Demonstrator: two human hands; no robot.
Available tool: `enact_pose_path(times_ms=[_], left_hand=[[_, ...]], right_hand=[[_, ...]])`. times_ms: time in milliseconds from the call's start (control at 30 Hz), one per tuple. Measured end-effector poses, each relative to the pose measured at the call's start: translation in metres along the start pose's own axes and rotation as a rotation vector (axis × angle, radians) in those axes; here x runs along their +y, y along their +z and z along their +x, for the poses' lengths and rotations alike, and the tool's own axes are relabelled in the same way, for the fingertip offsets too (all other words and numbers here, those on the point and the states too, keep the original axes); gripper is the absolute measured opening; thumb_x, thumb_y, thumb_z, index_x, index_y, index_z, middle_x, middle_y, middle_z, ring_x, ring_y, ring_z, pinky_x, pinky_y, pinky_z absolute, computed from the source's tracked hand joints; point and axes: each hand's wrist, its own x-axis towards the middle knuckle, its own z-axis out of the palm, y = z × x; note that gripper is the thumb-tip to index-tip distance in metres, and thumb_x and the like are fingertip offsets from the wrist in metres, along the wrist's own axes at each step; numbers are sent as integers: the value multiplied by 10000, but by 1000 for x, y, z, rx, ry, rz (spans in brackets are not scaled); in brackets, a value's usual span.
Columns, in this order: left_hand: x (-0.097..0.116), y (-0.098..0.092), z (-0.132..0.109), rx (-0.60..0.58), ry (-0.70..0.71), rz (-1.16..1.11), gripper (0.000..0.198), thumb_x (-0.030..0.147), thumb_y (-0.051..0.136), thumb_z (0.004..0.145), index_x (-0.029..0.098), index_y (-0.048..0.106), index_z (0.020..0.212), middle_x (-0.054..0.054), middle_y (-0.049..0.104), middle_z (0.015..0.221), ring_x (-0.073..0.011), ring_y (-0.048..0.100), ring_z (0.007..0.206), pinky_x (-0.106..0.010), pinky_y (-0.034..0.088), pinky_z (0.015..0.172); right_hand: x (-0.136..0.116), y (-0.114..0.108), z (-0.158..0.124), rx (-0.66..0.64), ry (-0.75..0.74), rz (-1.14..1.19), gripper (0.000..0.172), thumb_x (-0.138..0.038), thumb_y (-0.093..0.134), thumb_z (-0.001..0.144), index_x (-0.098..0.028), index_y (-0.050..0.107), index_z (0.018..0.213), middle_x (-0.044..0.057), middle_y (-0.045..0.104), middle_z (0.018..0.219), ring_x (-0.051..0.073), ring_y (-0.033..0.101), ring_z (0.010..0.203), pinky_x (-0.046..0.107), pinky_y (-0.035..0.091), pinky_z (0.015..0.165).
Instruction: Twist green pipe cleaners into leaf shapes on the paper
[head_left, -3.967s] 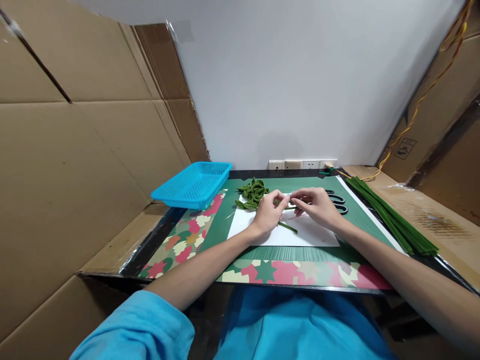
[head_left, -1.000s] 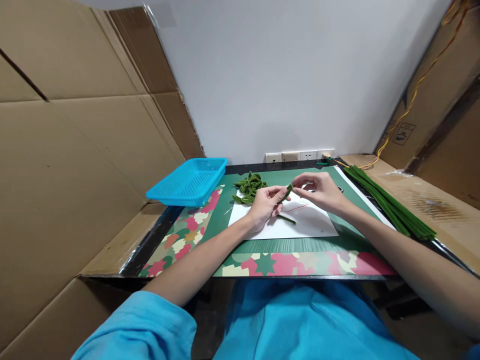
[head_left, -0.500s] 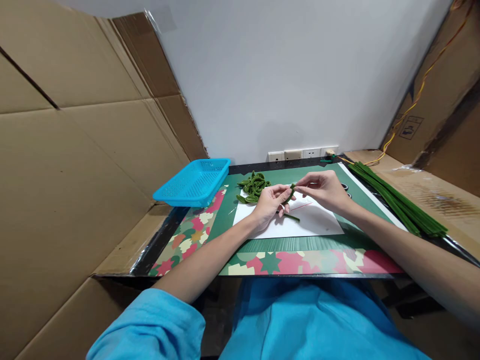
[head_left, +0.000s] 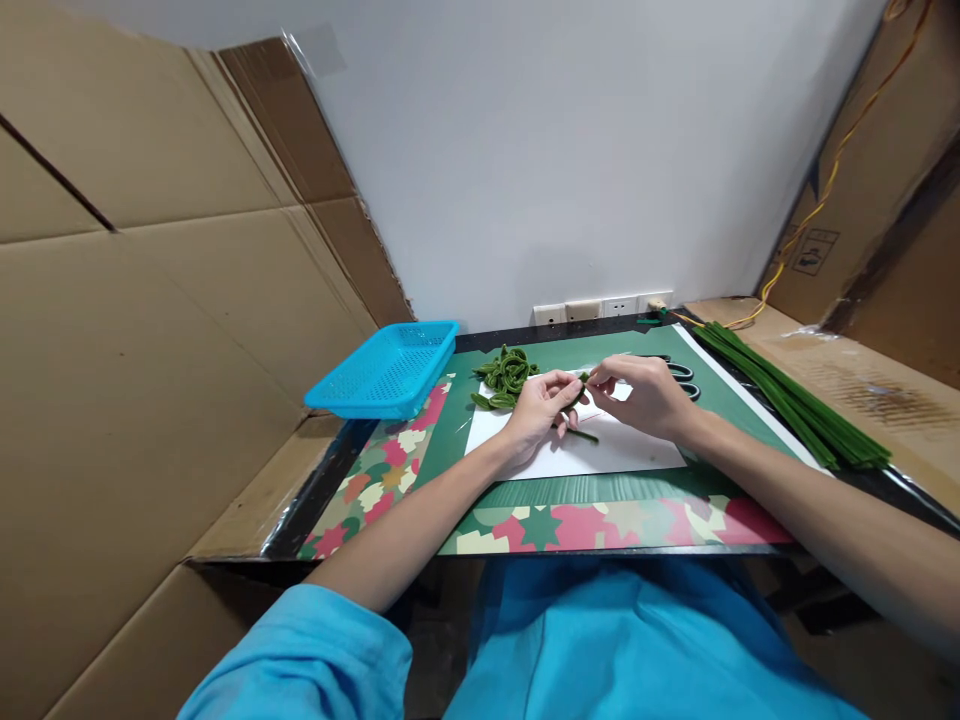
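Over the white sheet of paper (head_left: 622, 455), my left hand (head_left: 544, 408) is closed on a green pipe cleaner (head_left: 583, 436), whose straight tail sticks out below the fingers. The upper part of the stem curves up between thumb and forefinger. My right hand (head_left: 641, 392) pinches at its top end, fingertips almost against my left ones. The exact grip there is partly hidden. A pile of looped and bent green pipe cleaners (head_left: 506, 370) lies just beyond my left hand. Black-handled scissors (head_left: 686, 380) are partly covered by my right hand.
A blue perforated basket (head_left: 382, 375) stands at the left table edge. A bundle of straight green pipe cleaners (head_left: 795, 400) lies to the right. Under the paper is a green mat (head_left: 450, 440) with a patterned border. Cardboard walls (head_left: 187, 330) and wall sockets (head_left: 585, 312) bound the table.
My right hand has turned and dropped slightly at the pipe cleaner's tip, uncovering more of the scissors' handles. My left hand keeps its hold, and the view has shifted a little.
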Motion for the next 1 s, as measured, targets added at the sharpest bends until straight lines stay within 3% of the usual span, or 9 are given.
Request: enact_pose_path(times_ms=[100,200,267,400,533,700,1000], left_hand=[[0,0,0,3,-1,-1,527,586,874,797,141,666,988,-14,705,867,-68,613,534,-178,402,371],[0,-1,1,7,-1,-7,512,579,867,809,147,665,996,-14,711,871,-61,603,517,-179,378,378],[-1,-2,1,9,2,-13,489,563,860,824,153,663,1002,-9,711,864,-47,572,487,-178,337,375],[-1,-4,1,3,3,-28,466,546,853,835,165,650,1011,17,681,827,-17,464,441,-175,248,382],[3,-5,0,-7,15,-28,466,529,881,805,158,644,957,32,638,775,-11,402,446,-184,213,407],[7,-6,-2,-28,8,-7,454,509,897,789,142,659,911,24,622,744,-18,398,470,-194,202,434],[2,-7,0,-58,-7,-35,462,513,899,784,149,653,925,9,630,769,-27,425,503,-202,218,466]], right_hand=[[3,1,-1,-5,-36,-37,63,-223,655,936,-213,713,915,25,741,794,149,651,679,277,509,667],[8,2,-2,-22,-53,-44,205,-216,658,957,-217,724,1151,27,770,871,157,702,728,278,559,710],[12,1,-3,-41,-61,-42,247,-216,650,972,-217,725,1207,42,787,928,168,726,769,287,577,726],[16,-1,0,-83,-60,-26,179,-246,630,1019,-210,758,1139,66,804,1001,182,739,801,299,580,717],[12,-4,4,-115,-33,4,149,-267,629,1037,-204,755,1083,51,805,953,175,743,792,283,583,709],[9,-3,5,-163,0,36,150,-279,616,1033,-207,747,1043,40,797,907,171,739,773,277,579,713],[4,1,3,-110,55,38,147,-190,602,964,-199,749,951,37,789,840,165,688,695,276,495,668]])
